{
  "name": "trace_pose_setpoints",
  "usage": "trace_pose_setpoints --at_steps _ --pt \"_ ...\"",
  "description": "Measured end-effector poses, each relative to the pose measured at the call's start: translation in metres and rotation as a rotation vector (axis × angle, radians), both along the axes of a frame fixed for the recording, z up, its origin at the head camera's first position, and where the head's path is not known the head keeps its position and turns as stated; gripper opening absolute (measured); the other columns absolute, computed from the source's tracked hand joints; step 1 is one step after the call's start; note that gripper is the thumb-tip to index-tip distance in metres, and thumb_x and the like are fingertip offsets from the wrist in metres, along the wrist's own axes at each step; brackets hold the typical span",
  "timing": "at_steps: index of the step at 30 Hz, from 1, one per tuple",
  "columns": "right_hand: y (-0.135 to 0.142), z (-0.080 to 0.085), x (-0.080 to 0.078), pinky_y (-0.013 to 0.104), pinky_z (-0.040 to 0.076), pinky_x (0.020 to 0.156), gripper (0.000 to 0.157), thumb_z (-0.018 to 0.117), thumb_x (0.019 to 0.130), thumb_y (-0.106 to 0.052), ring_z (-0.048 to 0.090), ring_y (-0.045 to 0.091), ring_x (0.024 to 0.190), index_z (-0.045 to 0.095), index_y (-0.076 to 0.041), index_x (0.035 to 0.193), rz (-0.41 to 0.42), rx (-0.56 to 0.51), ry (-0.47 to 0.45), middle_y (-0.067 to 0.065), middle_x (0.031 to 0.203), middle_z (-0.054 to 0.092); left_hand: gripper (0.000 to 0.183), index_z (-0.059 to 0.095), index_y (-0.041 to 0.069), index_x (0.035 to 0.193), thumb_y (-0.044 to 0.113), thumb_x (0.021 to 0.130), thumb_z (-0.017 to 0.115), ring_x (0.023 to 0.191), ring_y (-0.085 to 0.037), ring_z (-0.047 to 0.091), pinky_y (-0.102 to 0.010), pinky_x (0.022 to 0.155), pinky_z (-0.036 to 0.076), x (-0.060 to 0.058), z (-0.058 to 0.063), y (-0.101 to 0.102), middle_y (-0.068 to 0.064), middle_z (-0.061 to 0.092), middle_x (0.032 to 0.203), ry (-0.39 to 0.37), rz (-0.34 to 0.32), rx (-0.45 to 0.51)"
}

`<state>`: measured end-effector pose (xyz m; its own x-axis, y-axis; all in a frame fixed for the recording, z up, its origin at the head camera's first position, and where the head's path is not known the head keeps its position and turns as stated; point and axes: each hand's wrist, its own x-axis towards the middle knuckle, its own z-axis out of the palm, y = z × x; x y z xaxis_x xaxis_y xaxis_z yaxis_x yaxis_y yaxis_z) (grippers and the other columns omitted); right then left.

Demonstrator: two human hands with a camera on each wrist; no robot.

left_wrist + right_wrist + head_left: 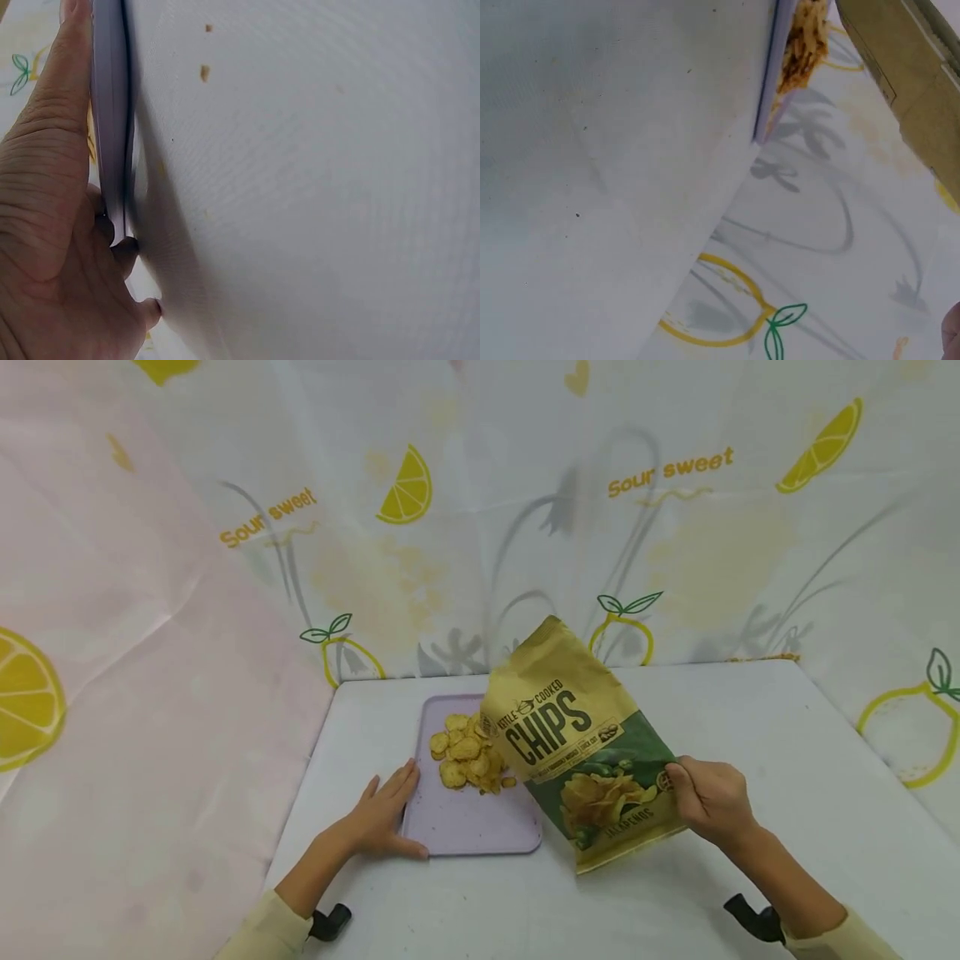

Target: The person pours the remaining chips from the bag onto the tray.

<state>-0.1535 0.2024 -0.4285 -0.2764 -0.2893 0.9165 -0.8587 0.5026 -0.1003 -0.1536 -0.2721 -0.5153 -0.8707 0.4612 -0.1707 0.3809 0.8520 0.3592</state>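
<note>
A purple tray lies on the white table, with a pile of potato chips toward its far half. At the tray's left side rests my left hand, fingers stretched along the edge and thumb by the near corner; the left wrist view has the thumb against the tray's side. My right hand grips a gold and green chip bag by its lower right edge. The bag tilts to the left, its upper part overlapping the chips in the head view. Its back shows in the right wrist view.
Small crumbs dot the white table. A lemon-printed cloth hangs behind the table and to its sides. A black wrist mount sits on the left forearm, and another black mount is on the right.
</note>
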Motion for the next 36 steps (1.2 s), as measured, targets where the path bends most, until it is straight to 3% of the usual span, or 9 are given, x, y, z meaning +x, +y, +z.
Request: trace_pose_setpoints --at_steps 9,17,25,36 --pt "0.003 -0.011 0.000 0.011 0.024 0.039 0.050 0.041 0.107 -0.031 0.024 -0.003 0.044 0.049 -0.011 0.063 -0.024 0.075 -0.020 -0.013 0.051 0.031 0.135 0.012 -0.002 0.157 0.075 0.064 0.074 0.153 -0.036 0.012 -0.068 0.117 0.006 -0.001 -0.001 0.002 -0.018 0.006 0.166 -0.008 0.000 0.003" --pt "0.001 0.007 0.001 0.014 0.018 0.036 0.056 0.044 0.106 -0.034 0.021 0.002 0.038 0.040 -0.011 0.055 -0.057 -0.068 0.016 -0.007 0.046 0.026 0.136 0.012 -0.002 0.157 0.075 0.064 0.074 0.153 -0.037 0.013 -0.068 0.117 0.007 0.000 0.003 0.002 -0.017 0.005 0.166 -0.008 0.000 0.002" --pt "0.002 -0.004 0.001 0.009 0.021 0.041 0.050 0.039 0.108 -0.033 0.020 -0.004 0.044 0.042 -0.014 0.061 -0.014 0.109 -0.052 -0.013 0.051 0.024 0.136 0.011 -0.001 0.157 0.075 0.064 0.075 0.153 -0.037 0.012 -0.067 0.118 0.005 0.000 0.003 0.002 -0.017 0.004 0.166 -0.025 0.009 0.003" --pt "0.000 0.004 0.003 0.012 0.017 0.037 0.054 0.042 0.106 -0.032 0.020 0.001 0.038 0.041 -0.012 0.057 -0.044 -0.045 0.007 -0.009 0.048 0.025 0.136 0.010 -0.001 0.157 0.076 0.064 0.073 0.153 -0.037 0.012 -0.068 0.118 0.005 -0.001 0.002 0.000 -0.017 0.004 0.167 -0.018 0.003 0.013"
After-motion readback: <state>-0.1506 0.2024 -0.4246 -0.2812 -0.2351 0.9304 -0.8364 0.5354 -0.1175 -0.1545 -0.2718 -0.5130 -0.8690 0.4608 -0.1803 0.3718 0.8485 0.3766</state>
